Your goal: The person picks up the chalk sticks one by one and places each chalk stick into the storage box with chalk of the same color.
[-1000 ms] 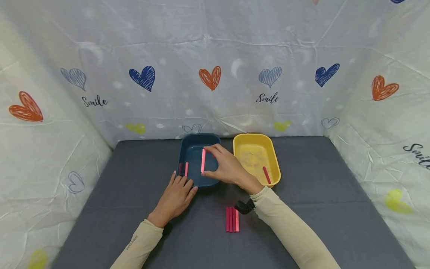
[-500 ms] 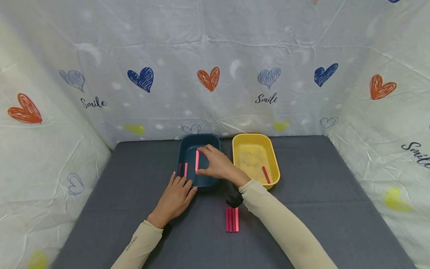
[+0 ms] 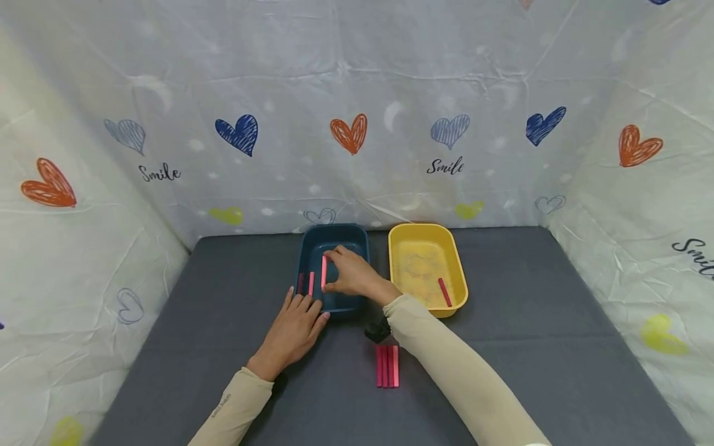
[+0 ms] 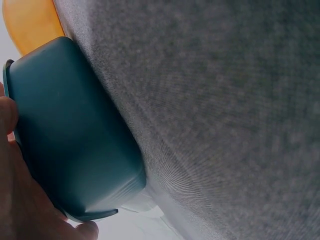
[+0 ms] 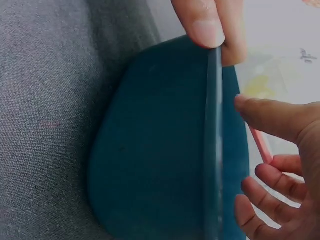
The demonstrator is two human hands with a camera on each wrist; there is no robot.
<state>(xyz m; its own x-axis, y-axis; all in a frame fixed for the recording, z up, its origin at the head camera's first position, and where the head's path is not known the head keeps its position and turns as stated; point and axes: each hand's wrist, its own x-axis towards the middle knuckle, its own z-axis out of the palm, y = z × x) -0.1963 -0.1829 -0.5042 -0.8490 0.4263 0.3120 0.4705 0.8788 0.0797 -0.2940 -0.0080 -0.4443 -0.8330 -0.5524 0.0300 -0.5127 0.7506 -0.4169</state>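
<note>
My right hand [image 3: 356, 274] pinches a light pink stick [image 3: 324, 271] by its two ends, between thumb and a finger, over the dark blue tray [image 3: 340, 237]. In the right wrist view that pink stick [image 5: 261, 144] shows beyond the tray's near wall. With thumb and fingers on either side, my left hand [image 3: 291, 334] grips the blue tray's near rim at its left corner. Inside the tray, along the left, lie a dark red stick [image 3: 301, 283] and a pink stick [image 3: 311, 283], side by side. The right hand hides part of the tray.
To the right stands a yellow tray [image 3: 424, 229] with a dark red stick [image 3: 444, 292] in it. On the grey tabletop [image 3: 530, 371], nearer the front, several red and pink sticks [image 3: 387, 367] lie in a row. A printed curtain [image 3: 351, 179] encloses the back and sides.
My right hand has moved left over the blue tray with the pink stick, closer to the two sticks lying there. The left hand has kept its place on the rim.
</note>
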